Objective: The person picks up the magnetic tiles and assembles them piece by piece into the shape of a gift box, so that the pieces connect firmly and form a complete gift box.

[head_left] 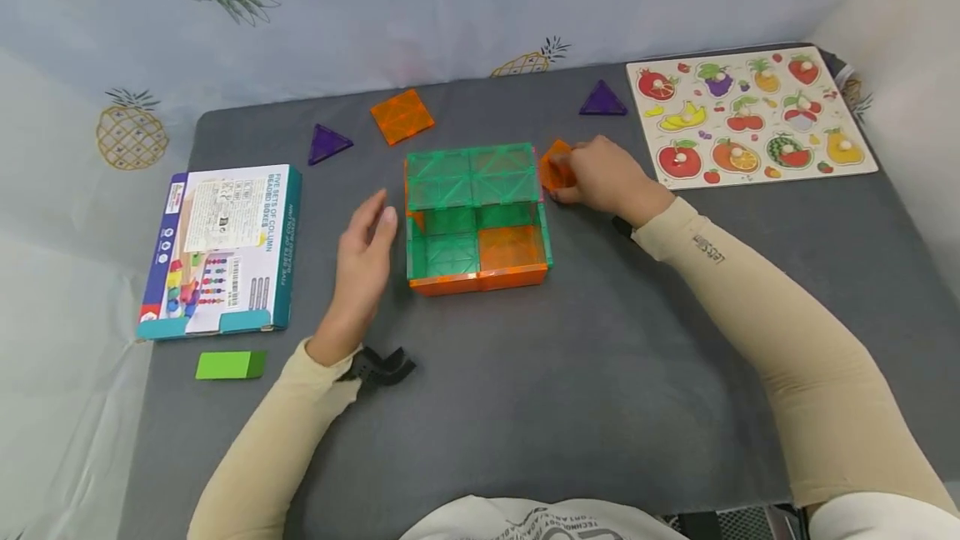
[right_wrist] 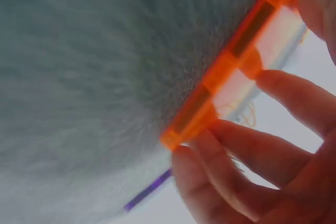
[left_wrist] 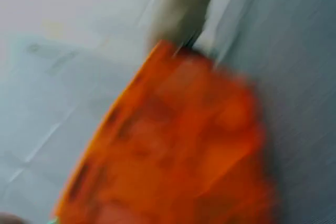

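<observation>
A box built of translucent magnetic tiles (head_left: 442, 177) stands mid-table, green across its raised back roof and orange along its front; one floor tile inside is orange, the other green. Just right of it, my right hand (head_left: 607, 177) holds a loose orange tile (right_wrist: 223, 72) by its edges, thumb at one end and fingers along the other. To the left of the box is my left hand (head_left: 362, 261), apart from it, fingers extended and holding nothing. A blurred orange tile wall (left_wrist: 173, 145) fills much of the left wrist view.
Behind the box lie an orange square tile (head_left: 402, 116) and two purple triangle tiles, one left (head_left: 327, 144) and one right (head_left: 603, 99). A fruit puzzle board (head_left: 750, 119) is at back right. On the left are a bead-game carton (head_left: 225, 223) and a green block (head_left: 225, 365).
</observation>
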`<control>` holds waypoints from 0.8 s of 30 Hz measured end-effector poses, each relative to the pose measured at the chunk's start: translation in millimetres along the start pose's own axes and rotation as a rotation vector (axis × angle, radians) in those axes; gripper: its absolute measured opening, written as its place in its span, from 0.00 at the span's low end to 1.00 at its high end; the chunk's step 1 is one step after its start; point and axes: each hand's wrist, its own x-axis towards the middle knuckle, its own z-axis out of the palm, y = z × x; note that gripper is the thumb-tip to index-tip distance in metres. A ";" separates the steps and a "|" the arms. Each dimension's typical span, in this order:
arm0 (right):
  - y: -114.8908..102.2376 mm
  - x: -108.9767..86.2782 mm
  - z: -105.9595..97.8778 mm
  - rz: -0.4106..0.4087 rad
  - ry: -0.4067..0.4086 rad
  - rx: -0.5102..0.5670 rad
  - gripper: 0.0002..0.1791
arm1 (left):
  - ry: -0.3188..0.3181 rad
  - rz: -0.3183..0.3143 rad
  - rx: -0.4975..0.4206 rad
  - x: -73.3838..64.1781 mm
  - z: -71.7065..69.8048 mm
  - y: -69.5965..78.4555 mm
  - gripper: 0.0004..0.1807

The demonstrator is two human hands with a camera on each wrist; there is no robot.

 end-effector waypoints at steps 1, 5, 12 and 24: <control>0.1 -6.2 1.9 -0.005 0.002 0.001 0.30 | -0.001 -0.010 0.075 14.4 -3.3 6.4 0.27; -3.4 -30.0 9.1 -0.017 0.020 -0.002 0.31 | -0.078 -0.021 0.417 82.4 -12.2 26.6 0.33; -13.0 -57.5 20.8 -0.001 0.023 -0.009 0.32 | -0.310 -0.035 0.873 164.5 -29.5 25.6 0.41; -13.0 -62.5 18.4 -0.013 0.027 -0.097 0.29 | -0.355 0.130 1.004 195.9 -18.0 -2.6 0.39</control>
